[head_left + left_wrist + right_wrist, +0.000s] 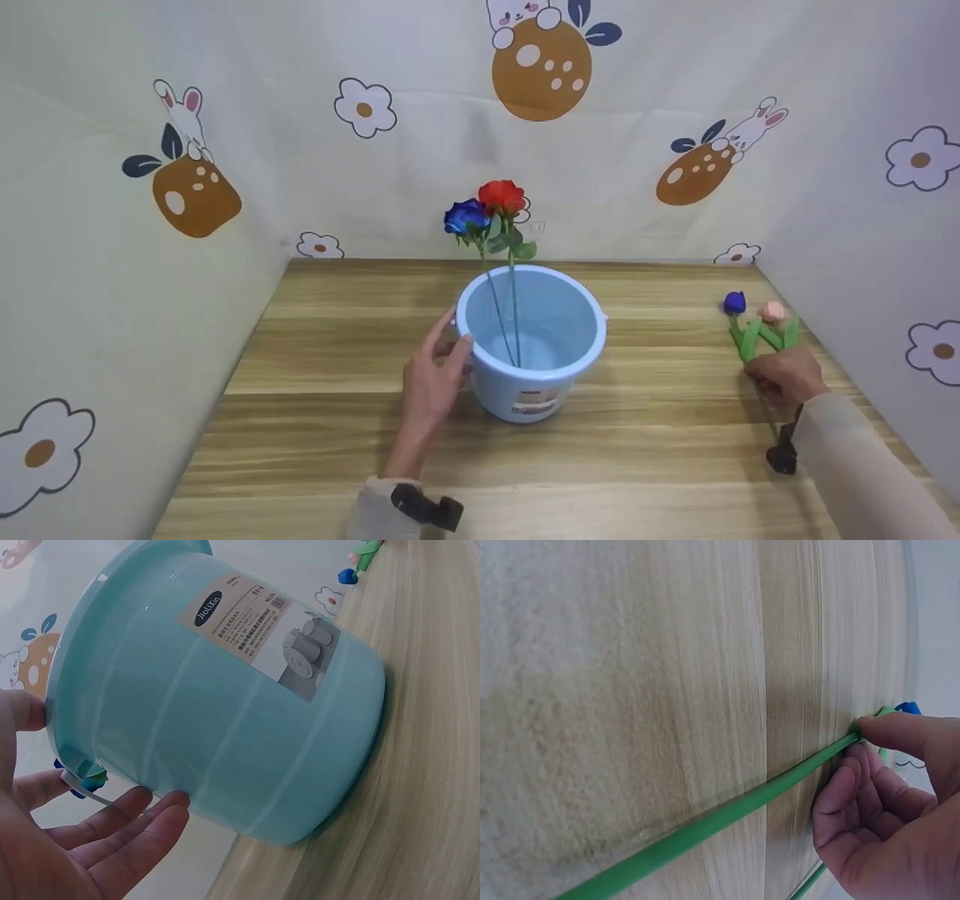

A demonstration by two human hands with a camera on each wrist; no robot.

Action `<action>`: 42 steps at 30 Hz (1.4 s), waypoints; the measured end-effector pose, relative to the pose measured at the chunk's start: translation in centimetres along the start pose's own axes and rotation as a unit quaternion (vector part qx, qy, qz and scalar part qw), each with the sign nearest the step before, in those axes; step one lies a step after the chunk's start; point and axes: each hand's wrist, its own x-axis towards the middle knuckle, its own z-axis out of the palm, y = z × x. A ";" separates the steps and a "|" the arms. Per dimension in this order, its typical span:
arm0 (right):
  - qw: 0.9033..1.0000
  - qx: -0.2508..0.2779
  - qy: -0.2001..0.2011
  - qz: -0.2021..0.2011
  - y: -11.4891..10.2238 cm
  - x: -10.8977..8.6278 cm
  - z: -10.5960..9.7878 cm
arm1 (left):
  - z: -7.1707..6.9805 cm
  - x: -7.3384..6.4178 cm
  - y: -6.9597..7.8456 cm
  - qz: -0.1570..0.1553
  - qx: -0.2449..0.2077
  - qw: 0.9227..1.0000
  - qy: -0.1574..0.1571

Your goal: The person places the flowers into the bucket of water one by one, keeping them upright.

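Bucket (491,390) of smooth light-blue plastic, round-rimmed and tapering, stands upright at the centre of the frame on the tabletop (315,435), which has a streaky wood grain. Nearest me, at the bottom, are my pale cloth sleeves (862,457) and black wrist straps (424,506). My left hand (435,382) is spread against the bucket's left side, thumb at the rim, near the thin, curved handle (88,792). A flat printed label (535,401) is on its front. At right, my right hand (784,375) pinches a slender, smooth green stem (720,814) between thumb and fingers. Just beyond lie the cupped heads of a blue tulip (735,303) and a pink tulip (772,311), with broad leaves. Inside the bucket, a ruffled blue rose (465,217) and red rose (501,196) lean on thin stems. Farthest, across the top, hangs creased, cartoon-printed cloth (300,45).
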 end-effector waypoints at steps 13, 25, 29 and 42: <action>1.000 0.013 -0.009 0.016 0.0 0.1 -0.2 | 0.1 0.1 0.0 -0.003 -0.002 1.000 0.003; 0.989 0.103 -0.098 0.040 0.0 -0.4 -0.3 | 0.1 0.2 -0.1 -0.010 -0.023 1.000 0.004; 0.984 0.128 -0.117 0.046 -0.1 -0.5 0.0 | 0.2 0.2 0.0 -0.012 -0.018 1.000 0.000; 0.954 0.245 -0.163 0.053 -0.9 -1.0 1.8 | 0.1 0.2 0.1 -0.021 -0.017 1.000 -0.002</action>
